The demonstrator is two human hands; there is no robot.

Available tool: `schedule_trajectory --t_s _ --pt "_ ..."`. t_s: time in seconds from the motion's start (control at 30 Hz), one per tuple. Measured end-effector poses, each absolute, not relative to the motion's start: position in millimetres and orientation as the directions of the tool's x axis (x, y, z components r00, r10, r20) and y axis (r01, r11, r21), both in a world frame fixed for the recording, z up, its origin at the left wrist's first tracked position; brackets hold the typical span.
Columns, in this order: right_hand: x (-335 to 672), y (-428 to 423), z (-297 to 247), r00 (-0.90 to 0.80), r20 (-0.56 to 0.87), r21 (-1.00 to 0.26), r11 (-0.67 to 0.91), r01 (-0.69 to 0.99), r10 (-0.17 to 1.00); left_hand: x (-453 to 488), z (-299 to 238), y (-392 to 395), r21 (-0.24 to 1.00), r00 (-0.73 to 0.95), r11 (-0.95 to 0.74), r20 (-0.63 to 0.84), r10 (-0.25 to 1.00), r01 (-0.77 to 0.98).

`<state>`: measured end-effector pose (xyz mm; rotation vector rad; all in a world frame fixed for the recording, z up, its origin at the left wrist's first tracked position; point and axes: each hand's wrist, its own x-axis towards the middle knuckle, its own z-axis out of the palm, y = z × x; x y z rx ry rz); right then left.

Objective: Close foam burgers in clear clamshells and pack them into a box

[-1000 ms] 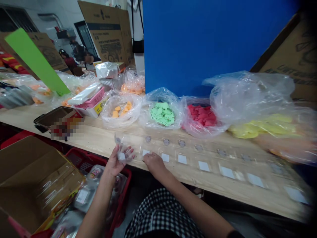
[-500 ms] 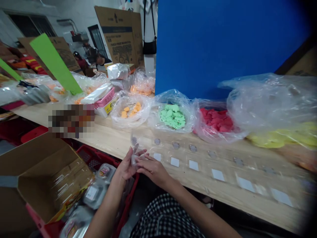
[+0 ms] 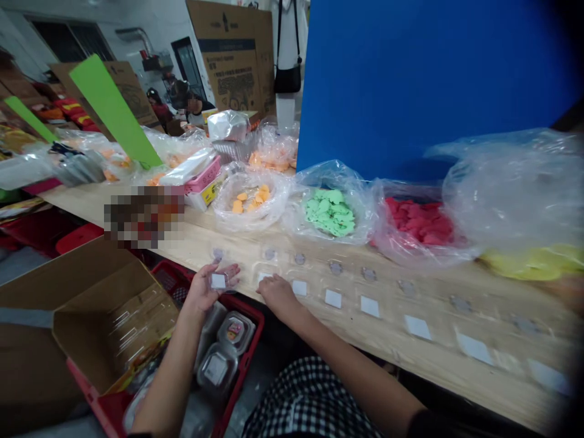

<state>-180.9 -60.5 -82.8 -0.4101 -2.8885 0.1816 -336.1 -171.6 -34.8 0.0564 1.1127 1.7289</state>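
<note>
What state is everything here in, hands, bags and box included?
Left hand: open, palm up, a labelled clear plastic piece lying on it
Right hand: palm down on the wooden table
Green-filled plastic bag: open
Cardboard box: flaps open
Red crate: holding clear plastic tubs

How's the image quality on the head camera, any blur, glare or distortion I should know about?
In the head view, the wooden table bows from wide-angle distortion, the right edge falls dark and soft, the clear plastic bag shows whitish glare, a pixelated patch hides part of the scene, and the left hand and right hand look fairly sharp.
</note>
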Motion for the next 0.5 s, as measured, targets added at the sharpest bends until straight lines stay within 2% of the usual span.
schedule_trajectory --t_s 0.07,0.2,0.27,0.43,0.5 --pt "-185.7 -60.5 -86.1 -0.936 0.186 -0.145 0.951 0.275 0.299 -347.3 -39.1 -169.8 0.763 -0.498 0.000 -0.422 0.758 -0.647" --pt "-184.7 -59.2 -79.6 -0.934 0.193 -0.142 0.950 0.277 0.301 -365.9 -52.0 -160.0 0.928 -0.623 0.165 -0.350 0.700 -0.335" --pt "-179.3 -58.6 -74.1 -0.927 0.238 -0.146 0.954 0.262 0.291 -373.0 -57.3 -154.0 0.946 -0.638 0.241 -0.324 0.698 -0.217" --pt "-156.4 -58.0 -66.2 -0.846 0.482 -0.141 0.973 0.182 0.228 -383.2 -66.2 -135.4 0.934 -0.627 0.356 -0.275 0.729 0.004" --pt "-147.3 -57.9 -65.3 -0.832 0.514 -0.133 0.978 0.163 0.208 -384.6 -71.1 -124.9 0.913 -0.626 0.392 -0.244 0.741 0.108"
